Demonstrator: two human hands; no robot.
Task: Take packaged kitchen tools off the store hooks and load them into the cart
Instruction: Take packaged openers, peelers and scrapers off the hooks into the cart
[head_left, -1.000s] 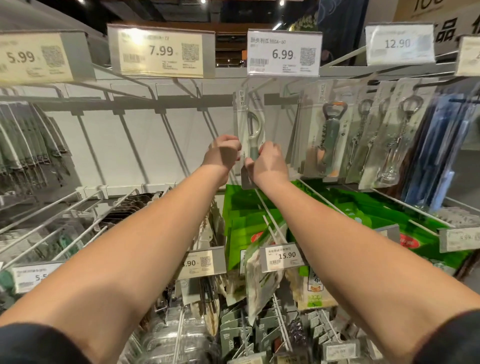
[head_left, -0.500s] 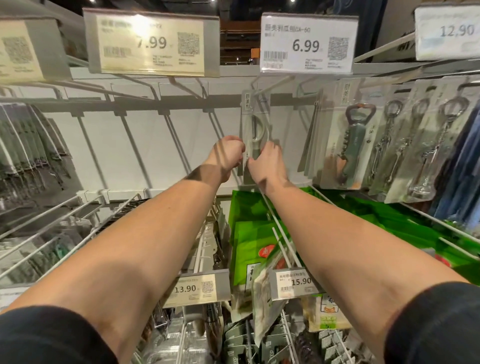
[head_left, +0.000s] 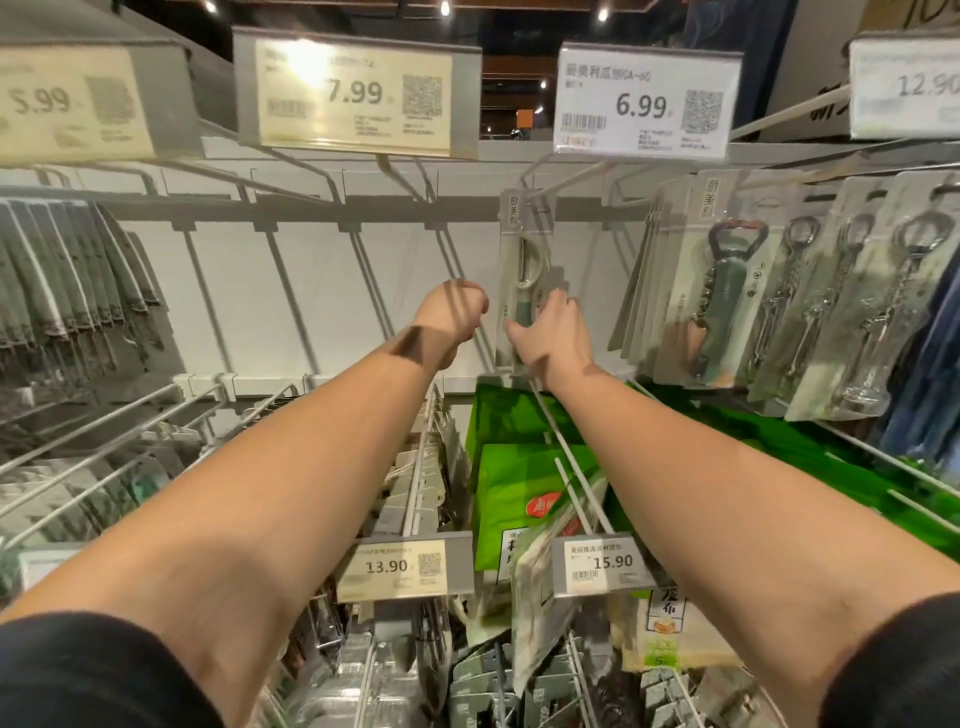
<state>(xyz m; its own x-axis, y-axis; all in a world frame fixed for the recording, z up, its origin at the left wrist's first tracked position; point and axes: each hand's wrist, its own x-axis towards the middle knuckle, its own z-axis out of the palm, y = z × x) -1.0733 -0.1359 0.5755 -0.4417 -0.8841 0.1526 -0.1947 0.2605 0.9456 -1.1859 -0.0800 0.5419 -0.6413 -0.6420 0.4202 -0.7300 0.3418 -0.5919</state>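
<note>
A grey carded peeler package (head_left: 525, 244) hangs on the wire hook (head_left: 540, 183) under the 6.99 tag (head_left: 644, 101), high on the white back panel. My right hand (head_left: 548, 340) grips the lower part of this package, fingers curled round its edge. My left hand (head_left: 453, 312) is a closed fist just left of the package, a small gap away from it, holding nothing I can see. No cart is in view.
Bottle opener packs (head_left: 727, 291) and corkscrew packs (head_left: 852, 312) hang to the right. Bare hooks (head_left: 363, 260) under the 7.99 tag stand to the left, with grey tool packs (head_left: 62, 280) farther left. Green packs (head_left: 519, 478) and lower hooks with price tags jut out beneath my arms.
My left hand has come off the peeler package and shifted slightly left. My right hand keeps its grip and has slid a little higher on the package. The view has moved closer.
</note>
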